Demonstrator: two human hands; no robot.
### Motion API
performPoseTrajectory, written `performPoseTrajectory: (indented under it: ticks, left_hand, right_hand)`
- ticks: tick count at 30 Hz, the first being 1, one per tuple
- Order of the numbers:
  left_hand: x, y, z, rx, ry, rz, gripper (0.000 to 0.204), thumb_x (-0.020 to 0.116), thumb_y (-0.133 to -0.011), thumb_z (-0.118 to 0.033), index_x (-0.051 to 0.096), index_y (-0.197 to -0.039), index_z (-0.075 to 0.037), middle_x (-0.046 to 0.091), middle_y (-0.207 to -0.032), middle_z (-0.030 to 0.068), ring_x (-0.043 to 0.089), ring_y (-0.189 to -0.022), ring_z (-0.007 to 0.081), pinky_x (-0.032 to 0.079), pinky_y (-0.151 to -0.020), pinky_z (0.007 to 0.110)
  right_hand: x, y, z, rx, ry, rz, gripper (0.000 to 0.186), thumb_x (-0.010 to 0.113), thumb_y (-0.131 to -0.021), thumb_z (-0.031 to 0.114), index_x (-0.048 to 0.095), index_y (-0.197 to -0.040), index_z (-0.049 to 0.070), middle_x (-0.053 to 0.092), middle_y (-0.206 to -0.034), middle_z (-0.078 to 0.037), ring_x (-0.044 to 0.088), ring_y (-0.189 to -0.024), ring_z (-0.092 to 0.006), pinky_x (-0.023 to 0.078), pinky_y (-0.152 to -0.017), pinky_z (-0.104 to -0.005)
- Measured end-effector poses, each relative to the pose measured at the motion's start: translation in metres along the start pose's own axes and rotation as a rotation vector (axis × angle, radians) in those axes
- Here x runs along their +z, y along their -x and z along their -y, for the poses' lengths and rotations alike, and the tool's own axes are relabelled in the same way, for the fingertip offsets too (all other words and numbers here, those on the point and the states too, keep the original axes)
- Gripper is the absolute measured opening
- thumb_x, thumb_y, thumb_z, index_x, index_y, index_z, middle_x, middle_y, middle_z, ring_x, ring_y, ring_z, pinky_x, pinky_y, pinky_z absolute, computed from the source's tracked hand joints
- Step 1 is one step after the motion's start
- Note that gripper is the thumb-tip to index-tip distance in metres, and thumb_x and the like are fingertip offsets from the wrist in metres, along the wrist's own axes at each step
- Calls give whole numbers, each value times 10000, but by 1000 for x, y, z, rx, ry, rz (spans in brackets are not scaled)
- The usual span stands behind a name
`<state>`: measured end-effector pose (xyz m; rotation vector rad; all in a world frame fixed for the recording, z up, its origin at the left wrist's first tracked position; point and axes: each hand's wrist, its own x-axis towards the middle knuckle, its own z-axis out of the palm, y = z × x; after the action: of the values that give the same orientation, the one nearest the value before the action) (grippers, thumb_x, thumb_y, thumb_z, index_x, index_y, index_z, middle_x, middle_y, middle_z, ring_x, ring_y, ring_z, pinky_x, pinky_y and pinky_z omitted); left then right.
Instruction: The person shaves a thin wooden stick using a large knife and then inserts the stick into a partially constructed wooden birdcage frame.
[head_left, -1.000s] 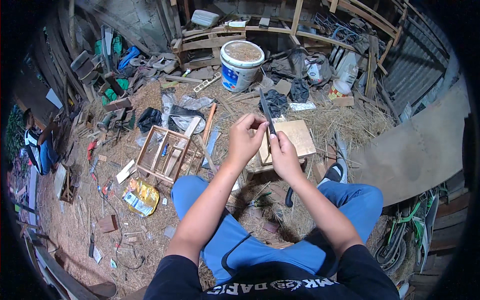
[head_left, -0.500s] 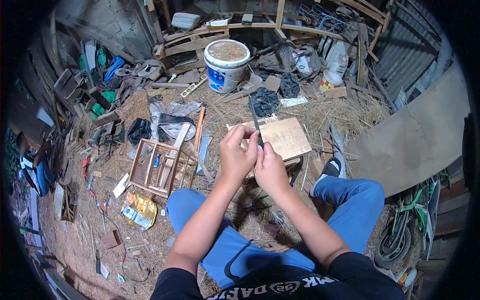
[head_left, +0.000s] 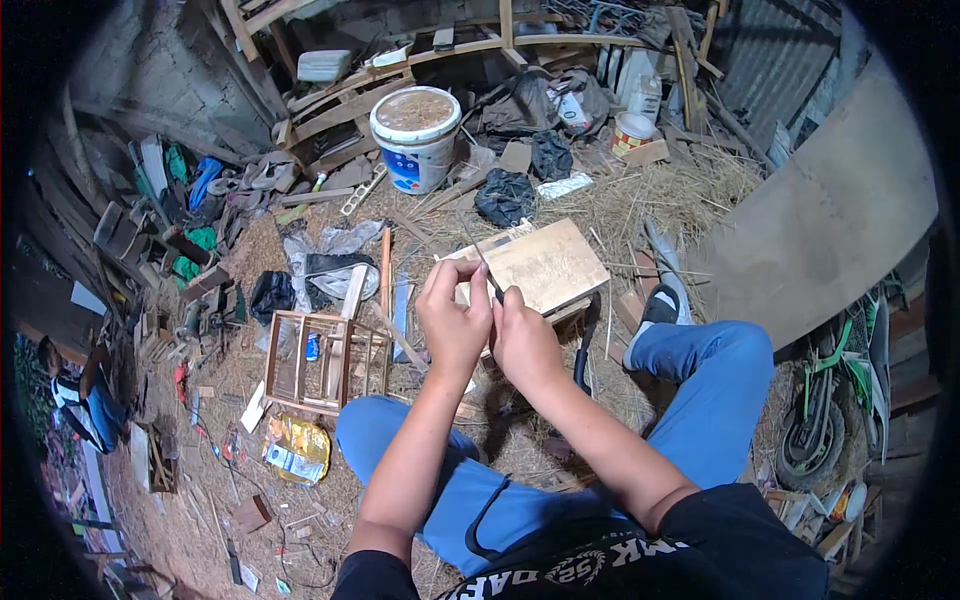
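A thin, dark, narrow blade (head_left: 474, 240) points up and away from me between my hands, above a low wooden work surface. My left hand (head_left: 455, 315) pinches it between thumb and fingers partway along. Closed around its lower, darker end is my right hand (head_left: 525, 335); the fingers hide most of that end. Just beyond and to the right lies a flat, pale wooden board (head_left: 550, 265). A dark, curved, handle-like thing (head_left: 583, 355) shows beside the board's near right corner.
Left of my knee stands a small wooden frame (head_left: 345, 375), with a gold packet (head_left: 297, 448) nearby. A white-and-blue bucket (head_left: 415, 150) stands ahead among scrap wood and black bags (head_left: 505, 197). A large sheet (head_left: 820, 220) leans at right, above a green motorbike (head_left: 830, 390). Another person (head_left: 85, 400) is far left.
My view has shifted, so the surroundings sit differently. The blade now slants more to the left and looks thinner, as if turned edge-on. Both hands keep hold of it.
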<state>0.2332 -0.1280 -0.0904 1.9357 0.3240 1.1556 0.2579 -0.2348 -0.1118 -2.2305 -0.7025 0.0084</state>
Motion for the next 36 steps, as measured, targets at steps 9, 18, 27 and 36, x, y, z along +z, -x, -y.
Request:
performPoseTrajectory:
  ticks: [9, 18, 27, 36]
  left_hand:
    - [2, -2, -3, 39, -35, 57, 72, 687, -880, 11, 633, -841, 39, 658, -804, 146, 676, -746, 261, 518, -693, 349]
    - [-6, -11, 19, -63, 45, 32, 65, 688, -907, -3, 643, -887, 40, 674, -835, 131, 682, -769, 205, 522, -720, 319]
    - [-17, -6, 17, -69, 43, 67, 34, 696, -902, 18, 694, -928, 41, 692, -849, 109, 679, -780, 166, 520, -720, 287]
    - [-21, 0, 7, 22, -9, 66, 79, 681, -877, 65, 700, -949, 41, 689, -863, 124, 700, -791, 210, 549, -728, 317]
  right_hand:
    - [92, 73, -186, 345, 156, 257, 328, 494, -1025, 297, 575, -1005, -21, 678, -874, -323, 671, -848, -510, 525, -776, -606]
    - [79, 54, -168, 374, -83, 84, 408, 472, -1038, 360, 624, -995, -16, 668, -832, -320, 655, -818, -519, 513, -762, -589]
    - [7, -12, -9, 55, -494, -2, 307, 501, -1066, 261, 571, -937, -9, 593, -691, -238, 587, -624, -396, 460, -595, -421]
    - [0, -3, 8, -13, -384, -48, 285, 524, -1042, 244, 563, -914, -7, 605, -679, -271, 623, -669, -483, 461, -576, -534]
